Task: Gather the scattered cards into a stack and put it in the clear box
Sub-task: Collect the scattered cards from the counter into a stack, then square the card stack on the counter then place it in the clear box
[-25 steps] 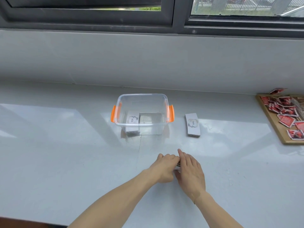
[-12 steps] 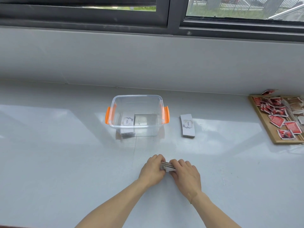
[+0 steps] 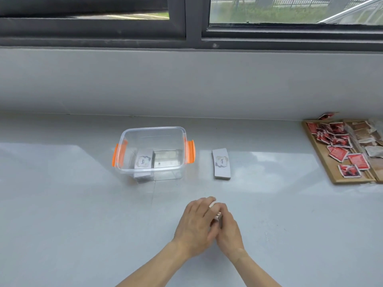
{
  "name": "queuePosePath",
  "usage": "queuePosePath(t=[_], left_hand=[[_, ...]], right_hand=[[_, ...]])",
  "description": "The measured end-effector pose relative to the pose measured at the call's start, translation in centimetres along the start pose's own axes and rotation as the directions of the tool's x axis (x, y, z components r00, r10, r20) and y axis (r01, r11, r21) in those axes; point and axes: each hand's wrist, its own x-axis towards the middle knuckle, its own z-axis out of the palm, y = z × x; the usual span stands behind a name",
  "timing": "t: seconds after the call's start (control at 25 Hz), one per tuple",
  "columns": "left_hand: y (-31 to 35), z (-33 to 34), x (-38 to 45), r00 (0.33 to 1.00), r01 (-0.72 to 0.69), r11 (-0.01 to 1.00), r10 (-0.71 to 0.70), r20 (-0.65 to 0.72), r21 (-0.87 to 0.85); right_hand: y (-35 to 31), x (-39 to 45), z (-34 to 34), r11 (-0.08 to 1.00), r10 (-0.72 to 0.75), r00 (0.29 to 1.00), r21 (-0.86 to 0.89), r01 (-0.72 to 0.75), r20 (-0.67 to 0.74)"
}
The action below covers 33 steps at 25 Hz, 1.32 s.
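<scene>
The card stack (image 3: 218, 218) is almost wholly hidden between the left hand (image 3: 196, 223) and right hand (image 3: 229, 228), only an edge showing. At far right, the wooden tray (image 3: 331, 175) is cut off by the frame, its packets' print too small to read.

The word "love" is printed on the top card of the stack (image 3: 142, 161) inside the clear box (image 3: 153, 129), and again on the stack (image 3: 221, 163) lying just right of it.
</scene>
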Motion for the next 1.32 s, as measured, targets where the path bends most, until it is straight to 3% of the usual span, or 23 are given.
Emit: queuePosePath(t=[0.24, 0.4, 0.48, 0.56, 0.68, 0.76, 0.88, 1.04, 1.32], left_hand=[[-0.1, 1.1, 2.2, 0.981, 0.116, 0.993, -0.118, 0.152, 0.024], [-0.2, 1.3, 5.5, 0.897, 0.378, 0.925, -0.354, 0.265, -0.042], [-0.4, 1.5, 7.2, 0.793, 0.568, 0.806, -0.481, 0.375, -0.168], [-1.0, 1.7, 8.5, 0.679, 0.733, 0.568, -0.586, 0.442, -0.373], [-2.0, 2.2, 9.6, 0.558, 0.806, 0.265, -0.639, 0.530, -0.529], [-2.3, 2.0, 10.5, 0.532, 0.809, 0.192, -0.642, 0.552, -0.556], [-3.0, 1.9, 12.6, 0.544, 0.788, 0.203, -0.672, 0.503, -0.581], [-3.4, 2.4, 16.2, 0.543, 0.776, 0.259, -0.737, 0.403, -0.575], [-4.1, 4.3, 19.2, 0.544, 0.782, 0.376, -0.800, 0.252, -0.497]], right_hand=[[1.0, 1.4, -1.3, 0.999, 0.000, 0.998, -0.032, 0.001, 0.056], [1.9, 2.7, -2.6, 0.999, 0.047, 0.995, -0.029, -0.045, 0.086], [1.9, 4.0, -3.5, 0.994, 0.111, 0.985, 0.006, -0.112, 0.129], [1.7, 5.5, -4.4, 0.978, 0.178, 0.969, 0.080, -0.194, 0.170], [1.5, 7.9, -6.0, 0.956, 0.216, 0.964, 0.167, -0.242, 0.156], [0.7, 9.7, -6.9, 0.951, 0.216, 0.966, 0.194, -0.242, 0.143], [-0.7, 12.5, -7.8, 0.974, 0.178, 0.981, 0.127, -0.187, 0.077], [-2.1, 15.6, -7.9, 0.991, 0.066, 0.995, -0.111, -0.073, -0.069], [-2.4, 19.0, -6.6, 0.953, 0.057, 0.993, -0.290, -0.086, -0.106]])
